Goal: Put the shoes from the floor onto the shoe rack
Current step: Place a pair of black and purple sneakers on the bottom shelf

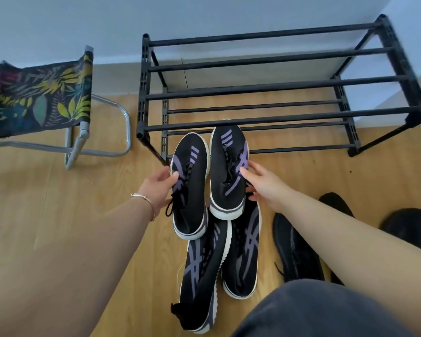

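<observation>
A grey-clad knee [321, 310] fills the lower right of the frame. Just above it, two black-and-purple sneakers [219, 259] lie on the wooden floor [58, 215], with black shoes [297, 249] to their right. At centre, the left hand [158, 188], a bracelet [144, 199] at its wrist, grips one sneaker [190, 186]; the right hand [263, 183] grips another [229, 169], its toe at the front bar of the empty black rack [277, 91] in the upper right. A folding stool [41, 103] stands at upper left.
</observation>
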{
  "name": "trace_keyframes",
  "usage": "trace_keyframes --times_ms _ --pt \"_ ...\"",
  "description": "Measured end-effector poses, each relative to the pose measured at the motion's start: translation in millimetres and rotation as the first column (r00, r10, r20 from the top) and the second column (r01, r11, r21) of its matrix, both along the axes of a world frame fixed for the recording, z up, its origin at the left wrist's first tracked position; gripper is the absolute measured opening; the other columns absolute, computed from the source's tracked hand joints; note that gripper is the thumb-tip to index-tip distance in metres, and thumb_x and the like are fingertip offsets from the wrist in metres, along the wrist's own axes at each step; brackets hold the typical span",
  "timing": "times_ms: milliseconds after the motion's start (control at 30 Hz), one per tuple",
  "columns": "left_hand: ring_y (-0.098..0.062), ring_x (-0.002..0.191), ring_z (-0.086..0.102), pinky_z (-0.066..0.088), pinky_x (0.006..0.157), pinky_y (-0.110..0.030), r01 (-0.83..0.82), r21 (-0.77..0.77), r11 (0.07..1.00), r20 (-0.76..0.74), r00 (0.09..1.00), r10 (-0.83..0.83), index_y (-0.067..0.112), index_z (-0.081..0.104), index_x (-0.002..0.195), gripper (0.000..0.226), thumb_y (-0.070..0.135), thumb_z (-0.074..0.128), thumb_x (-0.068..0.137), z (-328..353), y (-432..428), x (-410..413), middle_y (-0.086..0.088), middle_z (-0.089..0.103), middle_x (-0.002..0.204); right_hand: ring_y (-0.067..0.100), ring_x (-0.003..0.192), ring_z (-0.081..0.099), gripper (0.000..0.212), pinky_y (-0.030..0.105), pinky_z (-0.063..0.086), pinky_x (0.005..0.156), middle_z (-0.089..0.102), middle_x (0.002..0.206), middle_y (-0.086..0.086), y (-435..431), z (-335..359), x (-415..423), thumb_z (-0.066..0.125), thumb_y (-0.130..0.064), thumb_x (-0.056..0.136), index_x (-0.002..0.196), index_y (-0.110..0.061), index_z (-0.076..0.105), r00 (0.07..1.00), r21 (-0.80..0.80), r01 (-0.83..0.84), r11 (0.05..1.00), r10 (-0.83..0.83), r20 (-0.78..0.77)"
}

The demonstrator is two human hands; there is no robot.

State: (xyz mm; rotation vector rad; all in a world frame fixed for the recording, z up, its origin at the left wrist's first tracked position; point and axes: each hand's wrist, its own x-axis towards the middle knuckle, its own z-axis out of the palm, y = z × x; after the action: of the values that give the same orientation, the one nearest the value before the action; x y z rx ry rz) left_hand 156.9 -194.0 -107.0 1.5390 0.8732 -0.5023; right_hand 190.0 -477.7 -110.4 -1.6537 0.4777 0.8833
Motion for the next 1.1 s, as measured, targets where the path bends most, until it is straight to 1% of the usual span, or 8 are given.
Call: trace_keyframes --times_ms 100,200,367,533,633,867,1000,1100 --pt "-0.022 0.134 0.051 0.046 0.101 -0.041 -0.058 -0.079 0.995 0.018 0.998 0.059 0.019 0.037 0.157 0.066 0.027 0.066 0.098 1.2 -0.1 -14.5 -0.001 0.049 0.151 0.019 0.106 0.067 0.077 0.036 0.058 0.087 0.062 0.130 -0.003 -3.3 3.5 -14.4 0.063 -0.060 0.089 0.154 -0.036 0.032 1.000 -0.005 -0.002 1.000 0.002 0.021" --pt "-0.024 0.129 0.054 0.049 0.103 -0.043 -0.065 -0.074 0.995 -0.041 0.997 0.062 0.014 0.039 0.154 0.067 0.029 0.069 0.096 0.8 0.8 -33.9 -0.006 0.053 0.146 0.017 0.105 0.068 0.081 0.033 0.060 0.084 0.065 0.120 -0.002 -3.7 6.6 -37.3 0.068 -0.058 0.086 0.154 -0.032 0.032 1.000 0.051 0.022 0.998 -0.021 -0.021" --pt "-0.022 0.113 0.070 0.058 0.088 -0.033 -0.018 -0.137 0.990 -0.124 0.992 0.001 0.008 0.062 0.135 0.039 0.020 0.065 0.098 -9.5 -0.7 -69.4 -0.009 0.072 0.125 0.018 0.101 0.071 0.071 0.035 0.061 0.086 0.069 0.114 0.005 2.3 1.9 -72.1 0.073 -0.038 0.089 0.150 -0.033 0.037 0.999 0.070 0.034 0.997 -0.034 -0.001" --pt "-0.024 0.106 0.072 0.063 0.082 -0.047 0.006 -0.072 0.997 -0.146 0.989 -0.017 0.019 0.061 0.133 0.043 0.004 0.070 0.093 -14.7 -7.1 -71.9 -0.006 0.074 0.114 0.020 0.098 0.073 0.064 0.039 0.061 0.089 0.070 0.113 0.009 9.0 -3.7 -71.2 0.075 -0.024 0.089 0.146 -0.029 0.044 0.990 0.088 0.138 0.987 -0.137 -0.018" --pt "-0.026 0.106 0.072 0.063 0.082 -0.051 -0.003 -0.035 0.999 -0.117 0.993 -0.001 0.017 0.060 0.135 0.046 0.000 0.068 0.093 -15.7 -8.2 -68.5 -0.007 0.073 0.117 0.021 0.098 0.074 0.062 0.038 0.060 0.090 0.072 0.112 0.008 7.9 -2.9 -64.0 0.074 -0.018 0.089 0.145 -0.027 0.048 0.985 0.091 0.172 0.981 -0.171 -0.024" --pt "-0.023 0.104 0.072 0.065 0.071 -0.038 -0.008 -0.027 1.000 -0.003 1.000 0.008 0.019 0.070 0.118 0.026 0.009 0.069 0.094 -10.7 -14.7 -18.2 -0.004 0.075 0.112 0.021 0.100 0.074 0.063 0.032 0.060 0.079 0.073 0.115 0.002 -4.4 4.9 -11.7 0.071 -0.007 0.090 0.148 -0.020 0.048 0.978 0.087 0.209 0.974 -0.210 0.004" --pt "-0.024 0.102 0.071 0.065 0.071 -0.040 -0.022 0.044 0.999 0.054 0.998 0.020 0.013 0.067 0.117 0.023 0.012 0.070 0.094 -12.5 -24.0 31.7 -0.006 0.074 0.111 0.024 0.097 0.074 0.062 0.036 0.061 0.081 0.071 0.118 0.006 -8.7 5.8 24.2 0.072 -0.005 0.089 0.145 -0.018 0.051 0.974 0.029 0.219 0.975 -0.220 0.050" --pt "-0.020 0.091 0.071 0.065 0.067 -0.038 0.008 0.154 0.988 0.085 0.996 -0.021 0.009 0.066 0.120 0.027 0.017 0.070 0.094 -15.3 -30.4 57.9 -0.006 0.073 0.105 0.026 0.101 0.072 0.063 0.040 0.061 0.088 0.069 0.121 0.008 -8.1 2.6 39.3 0.072 -0.005 0.089 0.146 -0.017 0.050 0.976 0.008 0.207 0.978 -0.207 0.067"
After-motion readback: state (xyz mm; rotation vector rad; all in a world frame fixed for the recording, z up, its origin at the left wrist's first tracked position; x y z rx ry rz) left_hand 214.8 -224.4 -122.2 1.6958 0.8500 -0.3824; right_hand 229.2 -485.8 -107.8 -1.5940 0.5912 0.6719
